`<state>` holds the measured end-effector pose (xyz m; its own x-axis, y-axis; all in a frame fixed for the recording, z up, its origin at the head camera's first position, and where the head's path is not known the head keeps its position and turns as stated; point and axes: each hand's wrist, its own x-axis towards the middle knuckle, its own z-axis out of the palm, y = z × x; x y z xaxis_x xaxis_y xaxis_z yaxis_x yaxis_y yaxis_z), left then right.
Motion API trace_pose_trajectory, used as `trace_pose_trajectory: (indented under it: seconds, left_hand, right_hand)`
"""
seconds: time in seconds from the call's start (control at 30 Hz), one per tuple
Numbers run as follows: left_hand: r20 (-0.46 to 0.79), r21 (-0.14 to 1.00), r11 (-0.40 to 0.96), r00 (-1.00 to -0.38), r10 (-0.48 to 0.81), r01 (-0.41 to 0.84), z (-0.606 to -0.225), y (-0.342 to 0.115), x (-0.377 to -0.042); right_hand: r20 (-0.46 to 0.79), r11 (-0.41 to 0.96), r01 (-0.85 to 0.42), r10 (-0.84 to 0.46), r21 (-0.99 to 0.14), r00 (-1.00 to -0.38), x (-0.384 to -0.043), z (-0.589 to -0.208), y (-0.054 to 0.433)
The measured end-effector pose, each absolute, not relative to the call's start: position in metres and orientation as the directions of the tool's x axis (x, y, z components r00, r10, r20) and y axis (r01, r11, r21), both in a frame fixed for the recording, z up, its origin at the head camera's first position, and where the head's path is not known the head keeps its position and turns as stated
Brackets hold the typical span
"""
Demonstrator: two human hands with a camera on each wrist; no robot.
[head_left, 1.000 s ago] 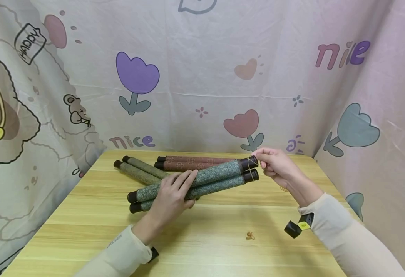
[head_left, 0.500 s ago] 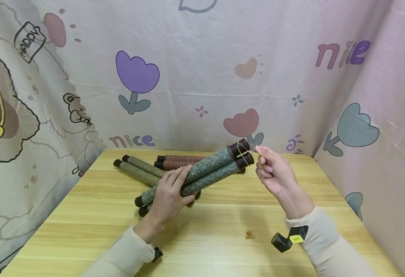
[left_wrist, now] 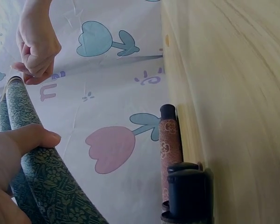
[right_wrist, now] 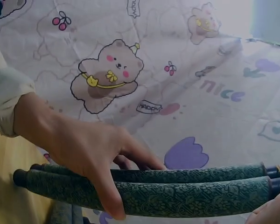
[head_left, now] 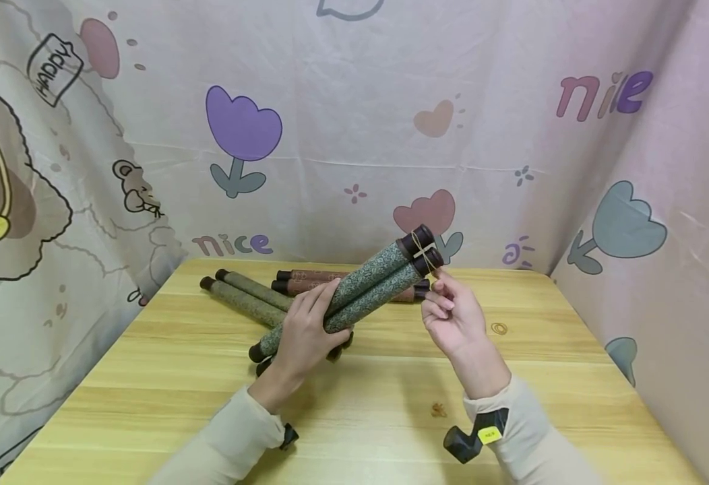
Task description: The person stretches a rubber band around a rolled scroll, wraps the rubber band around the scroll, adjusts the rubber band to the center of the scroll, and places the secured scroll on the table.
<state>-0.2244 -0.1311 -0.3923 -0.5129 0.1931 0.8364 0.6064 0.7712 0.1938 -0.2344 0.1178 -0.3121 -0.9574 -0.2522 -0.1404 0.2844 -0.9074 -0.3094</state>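
My left hand grips a pair of green patterned scrolls around their middle, and they slant up to the right above the table. A thin yellow rubber band crosses between their dark upper end knobs. At those ends my right hand has curled fingers, with the thumb and forefinger pinching the band by the lower knob. In the right wrist view, the left hand lies over both green scrolls, thumb on the near side. The left wrist view shows the right hand at the scroll tips.
Olive scrolls lie crosswise behind the left hand, partly hidden. Reddish scrolls lie along the table's back edge. On the wooden table are a loose rubber band at right and a small brown tangle nearer.
The green scrolls have tilted more steeply, their right ends rising. My right hand has moved left and pulled the band round the ends, where it now crosses between the knobs.
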Motion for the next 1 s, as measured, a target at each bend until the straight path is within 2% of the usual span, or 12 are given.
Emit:
trace_pose_trajectory:
  seconds: [0.1,0.3,0.5,0.7,0.87,1.0]
  left_hand:
    - [0.817,0.191,0.787,-0.540,0.203,0.586,-0.392,-0.131,-0.224]
    - [0.763,0.200,0.812,-0.607,0.222,0.548,-0.390,-0.134,-0.223]
    - [0.685,0.280,0.820,-0.702,0.194,0.500,-0.389,-0.141,-0.222]
    - [0.637,0.273,0.836,-0.740,0.214,0.477,-0.389,-0.145,-0.222]
    - [0.607,0.231,0.857,-0.757,0.244,0.461,-0.391,-0.145,-0.220]
    - [0.593,0.197,0.869,-0.761,0.263,0.454,-0.393,-0.146,-0.219]
  right_hand:
    - [-0.152,-0.885,0.301,-0.263,-0.355,-0.953,-0.236,-0.316,0.117]
    - [-0.147,-0.758,0.312,-0.280,-0.573,-0.949,-0.240,-0.321,0.132]
    - [-0.077,-0.625,0.208,-0.229,-0.753,-0.970,-0.243,-0.324,0.152]
    - [-0.012,-0.593,0.158,-0.244,-0.790,-0.970,-0.246,-0.327,0.165]
    - [-0.011,-0.576,0.163,-0.259,-0.801,-0.966,-0.247,-0.332,0.168]
    - [-0.010,-0.499,0.136,-0.247,-0.856,-0.969,-0.250,-0.336,0.169]
